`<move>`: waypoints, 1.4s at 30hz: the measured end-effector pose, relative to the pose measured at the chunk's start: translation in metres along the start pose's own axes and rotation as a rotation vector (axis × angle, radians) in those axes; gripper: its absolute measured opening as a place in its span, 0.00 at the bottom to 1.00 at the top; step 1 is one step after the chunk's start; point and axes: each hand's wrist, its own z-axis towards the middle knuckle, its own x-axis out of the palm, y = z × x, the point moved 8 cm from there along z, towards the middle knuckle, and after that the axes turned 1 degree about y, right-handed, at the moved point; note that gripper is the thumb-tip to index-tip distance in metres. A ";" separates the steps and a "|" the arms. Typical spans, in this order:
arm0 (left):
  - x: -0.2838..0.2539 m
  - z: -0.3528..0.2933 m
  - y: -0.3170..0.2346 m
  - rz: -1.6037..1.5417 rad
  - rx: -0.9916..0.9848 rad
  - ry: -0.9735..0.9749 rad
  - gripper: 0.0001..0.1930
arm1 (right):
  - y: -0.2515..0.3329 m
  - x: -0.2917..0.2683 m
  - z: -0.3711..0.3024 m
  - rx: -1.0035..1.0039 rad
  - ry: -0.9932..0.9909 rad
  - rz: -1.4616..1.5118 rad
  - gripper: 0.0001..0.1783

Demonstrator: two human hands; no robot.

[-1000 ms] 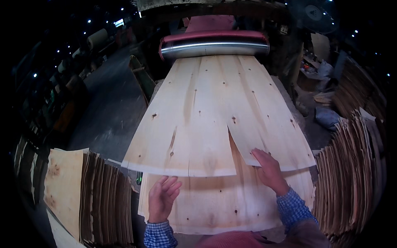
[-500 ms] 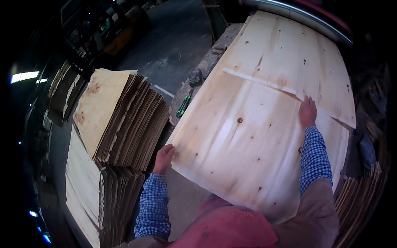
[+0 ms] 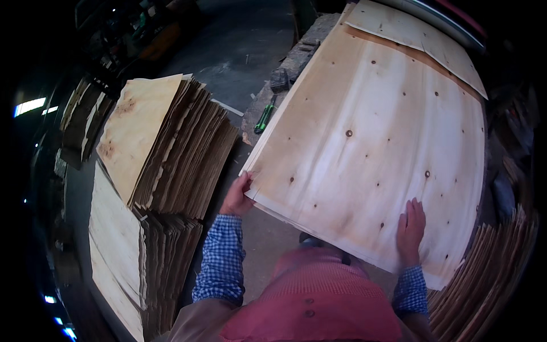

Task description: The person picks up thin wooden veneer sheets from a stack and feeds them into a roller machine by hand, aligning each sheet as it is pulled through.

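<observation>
A large pale wood veneer sheet with dark knots lies in front of me on other sheets, whose edges show at its left and near sides. My left hand is closed on its near left corner, fingers partly hidden at the edge. Flat on the near right part of the sheet rests my right hand, its fingers stretched out and holding nothing. Beyond, another veneer sheet overlaps the far end, its near edge slightly raised.
To my left stand tall stacks of veneer. More upright sheets are at the lower right. A green-and-black utility knife and a dark block lie on a rough ledge along the left. A metal-edged bar crosses the far end.
The far sheet's near edge has shifted away from me, baring more of the sheet below. My right hand has drawn back toward my body. My left hand has moved slightly right and farther away.
</observation>
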 end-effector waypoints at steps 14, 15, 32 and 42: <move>0.160 -0.051 -0.014 -0.053 0.182 0.279 0.34 | 0.066 -0.070 -0.071 0.024 0.049 -0.056 0.40; 0.154 -0.053 -0.015 -0.007 0.236 0.294 0.31 | 0.065 -0.067 -0.075 0.019 0.042 -0.064 0.39; 0.188 0.001 -0.033 -0.176 0.266 0.375 0.23 | 0.060 -0.135 0.031 -0.059 -0.095 0.116 0.41; 0.019 -0.004 -0.028 0.715 0.247 -0.480 0.19 | -0.055 -0.053 0.200 -0.154 -0.168 -0.037 0.42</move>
